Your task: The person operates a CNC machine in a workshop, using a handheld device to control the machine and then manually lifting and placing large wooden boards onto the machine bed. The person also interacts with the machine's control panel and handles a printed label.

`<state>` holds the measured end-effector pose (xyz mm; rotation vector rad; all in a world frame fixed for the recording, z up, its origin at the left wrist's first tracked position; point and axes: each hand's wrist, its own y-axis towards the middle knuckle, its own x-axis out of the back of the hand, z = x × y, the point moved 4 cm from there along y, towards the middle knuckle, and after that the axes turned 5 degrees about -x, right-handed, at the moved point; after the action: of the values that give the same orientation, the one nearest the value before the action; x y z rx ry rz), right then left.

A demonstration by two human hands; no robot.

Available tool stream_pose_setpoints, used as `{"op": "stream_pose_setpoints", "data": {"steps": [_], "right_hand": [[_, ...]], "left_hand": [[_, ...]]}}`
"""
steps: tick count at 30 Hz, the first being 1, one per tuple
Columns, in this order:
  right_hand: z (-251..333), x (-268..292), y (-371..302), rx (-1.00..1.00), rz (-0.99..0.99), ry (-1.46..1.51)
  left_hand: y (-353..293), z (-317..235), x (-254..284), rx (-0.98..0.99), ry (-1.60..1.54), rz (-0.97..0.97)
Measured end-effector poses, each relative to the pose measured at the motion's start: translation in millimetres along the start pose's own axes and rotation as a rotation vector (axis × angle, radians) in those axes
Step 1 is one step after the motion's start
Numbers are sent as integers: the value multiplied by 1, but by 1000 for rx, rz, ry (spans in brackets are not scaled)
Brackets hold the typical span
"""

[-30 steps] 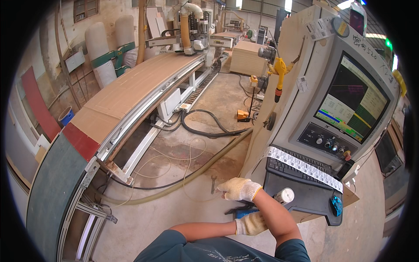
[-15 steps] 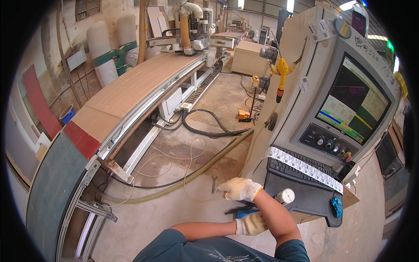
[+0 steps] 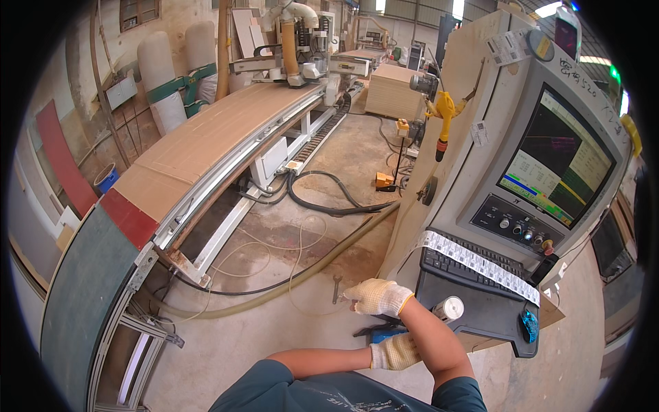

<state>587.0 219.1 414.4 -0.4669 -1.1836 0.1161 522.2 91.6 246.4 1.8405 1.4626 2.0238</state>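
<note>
Both my hands wear cream knit work gloves. My right hand [image 3: 379, 298] is raised left of the console's black tray [image 3: 473, 309], its fingers curled together; whatever may be in them is too small to make out. Below it, my left hand [image 3: 395, 352] is tucked against my right forearm, with its fingers hidden. A pale cylindrical can [image 3: 449, 309] stands on the tray beside my right forearm. Further right lie a keyboard [image 3: 446, 268] with a strip of printed labels across it and a blue mouse [image 3: 528, 325]. Just beyond my right fingertips, a wrench [image 3: 337, 289] shows against the floor.
The control console [image 3: 473, 185] with a lit screen [image 3: 556, 154] rises at right. A long machine bed [image 3: 226, 130] bearing brown board runs along the left to a machine head [image 3: 302, 55]. Hoses and cables [image 3: 329, 206] cross the floor; stacked boards [image 3: 392, 93] stand behind.
</note>
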Motion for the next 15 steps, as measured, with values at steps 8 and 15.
{"op": "stream_pose_setpoints", "data": {"steps": [8, 15], "right_hand": [[0, 0, 0, -4, 11, 7], [0, 0, 0, 1, -2, -5]], "left_hand": [[-1, 1, -2, 19, 0, 77], [-1, 1, -3, 9, 14, 88]]}}
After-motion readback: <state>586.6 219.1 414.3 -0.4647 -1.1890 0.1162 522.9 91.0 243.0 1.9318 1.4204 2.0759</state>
